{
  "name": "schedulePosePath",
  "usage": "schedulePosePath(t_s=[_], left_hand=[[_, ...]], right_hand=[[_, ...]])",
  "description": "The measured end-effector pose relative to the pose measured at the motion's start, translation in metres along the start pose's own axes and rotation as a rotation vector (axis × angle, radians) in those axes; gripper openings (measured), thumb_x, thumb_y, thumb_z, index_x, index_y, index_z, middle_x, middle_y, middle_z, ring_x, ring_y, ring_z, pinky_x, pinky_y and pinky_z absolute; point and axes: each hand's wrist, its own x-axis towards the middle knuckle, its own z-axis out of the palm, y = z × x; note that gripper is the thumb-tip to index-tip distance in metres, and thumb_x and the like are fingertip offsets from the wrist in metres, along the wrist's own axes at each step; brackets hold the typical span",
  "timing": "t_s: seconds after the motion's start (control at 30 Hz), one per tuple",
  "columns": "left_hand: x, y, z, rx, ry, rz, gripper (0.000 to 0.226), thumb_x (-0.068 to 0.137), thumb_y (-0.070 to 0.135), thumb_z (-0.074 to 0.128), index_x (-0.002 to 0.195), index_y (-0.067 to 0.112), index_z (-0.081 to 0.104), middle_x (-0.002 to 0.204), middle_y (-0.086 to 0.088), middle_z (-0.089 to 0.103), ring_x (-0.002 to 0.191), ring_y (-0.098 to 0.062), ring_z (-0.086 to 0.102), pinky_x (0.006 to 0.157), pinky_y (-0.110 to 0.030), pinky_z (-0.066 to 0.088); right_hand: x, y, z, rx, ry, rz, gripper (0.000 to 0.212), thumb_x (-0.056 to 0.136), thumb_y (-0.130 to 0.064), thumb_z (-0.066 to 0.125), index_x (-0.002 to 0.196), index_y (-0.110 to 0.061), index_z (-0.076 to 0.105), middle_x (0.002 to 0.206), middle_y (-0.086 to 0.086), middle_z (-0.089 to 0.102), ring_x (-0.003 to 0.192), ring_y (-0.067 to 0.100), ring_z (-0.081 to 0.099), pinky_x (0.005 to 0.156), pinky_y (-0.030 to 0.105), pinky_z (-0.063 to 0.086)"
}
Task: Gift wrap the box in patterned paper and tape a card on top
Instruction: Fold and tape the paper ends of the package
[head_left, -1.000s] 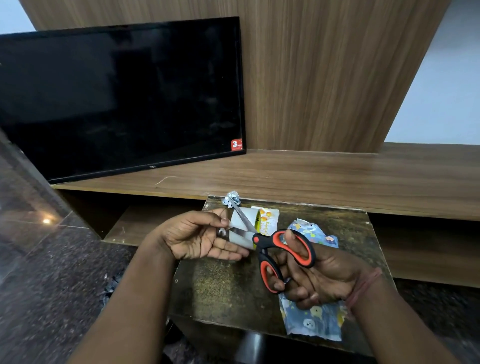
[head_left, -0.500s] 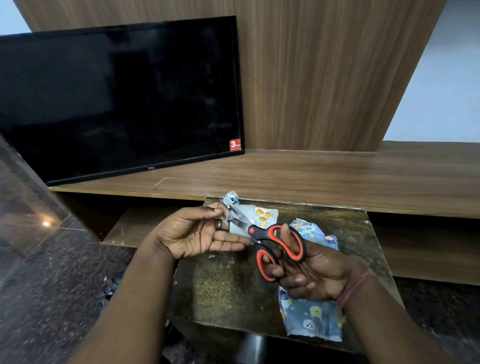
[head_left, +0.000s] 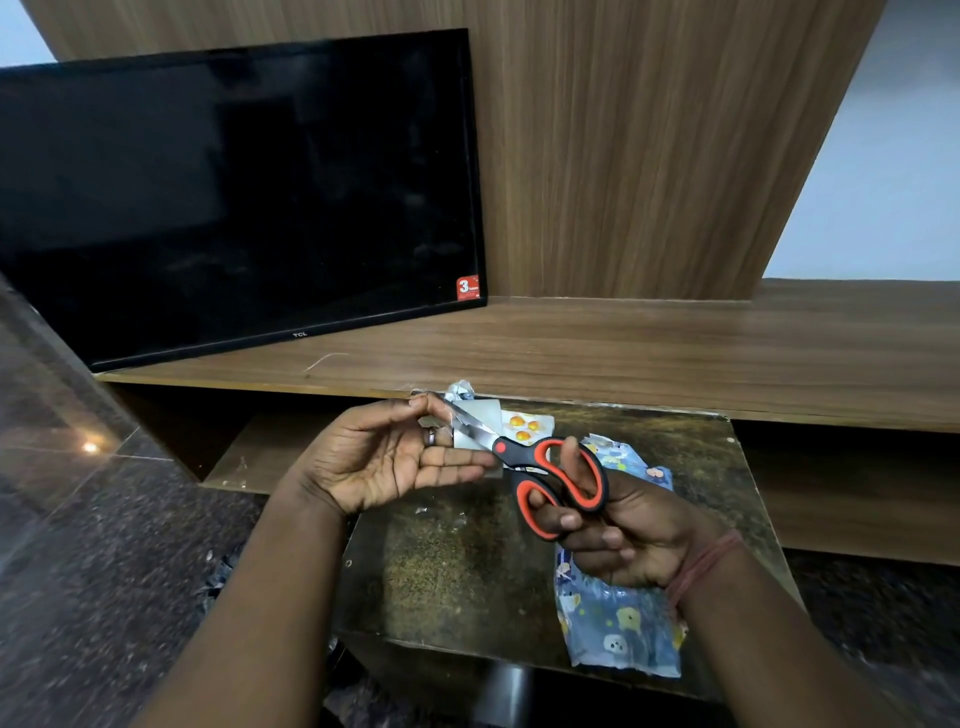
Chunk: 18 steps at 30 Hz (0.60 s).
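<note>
Patterned paper (head_left: 618, 618) lies flat on the desk (head_left: 457, 571), right side, partly under the right hand (head_left: 618, 535), whose grip is closed through the scissors (head_left: 545, 467) handles. Left hand (head_left: 384, 457) pinches a small piece, unidentifiable, at the blades. Card (head_left: 524, 428) lies behind.

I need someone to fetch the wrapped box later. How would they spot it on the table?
Below the television stands a small dark table. The wrapped box lies on its right side, under the right hand: blue paper with cartoon figures.
</note>
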Motion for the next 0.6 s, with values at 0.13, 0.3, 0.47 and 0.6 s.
schedulePosePath(t_s=[0.13,0.3,0.47,0.6], left_hand=[[0.002,0.000,0.002,-0.056,0.049,-0.009,0.036,0.078,0.018,0.086,0.105,0.001,0.067,0.145,-0.038,0.026,0.127,-0.064,0.049,0.101,-0.062,0.051],[0.005,-0.002,-0.003,-0.026,-0.043,-0.021,0.024,0.099,0.017,0.063,0.115,-0.002,0.062,0.136,-0.038,0.049,0.140,-0.063,0.033,0.118,-0.064,0.032],[0.006,-0.006,-0.014,-0.058,-0.092,-0.038,0.031,0.103,0.017,0.056,0.125,-0.002,0.049,0.141,-0.039,0.048,0.142,-0.064,0.027,0.122,-0.066,0.021],[0.005,-0.002,-0.012,-0.110,-0.079,-0.037,0.028,0.094,0.019,0.070,0.109,-0.001,0.057,0.142,-0.033,0.032,0.140,-0.069,0.026,0.118,-0.067,0.030]], right_hand=[[0.000,0.001,0.002,-0.018,0.027,-0.001,0.050,0.082,-0.045,0.080,0.103,-0.004,0.060,0.075,0.004,0.053,0.041,0.001,0.044,0.035,0.013,0.035],[0.004,-0.003,0.006,-0.018,-0.014,0.015,0.057,0.085,-0.058,0.071,0.104,-0.005,0.058,0.080,0.004,0.051,0.045,0.002,0.046,0.037,0.013,0.033],[0.005,-0.003,0.006,-0.060,-0.076,-0.002,0.062,0.088,-0.062,0.064,0.111,-0.005,0.054,0.085,0.007,0.053,0.051,0.004,0.050,0.039,0.014,0.036],[-0.011,-0.018,0.013,-0.184,0.031,-0.039,0.068,0.084,-0.060,0.070,0.116,-0.002,0.053,0.093,0.013,0.055,0.059,0.010,0.055,0.041,0.016,0.043]])
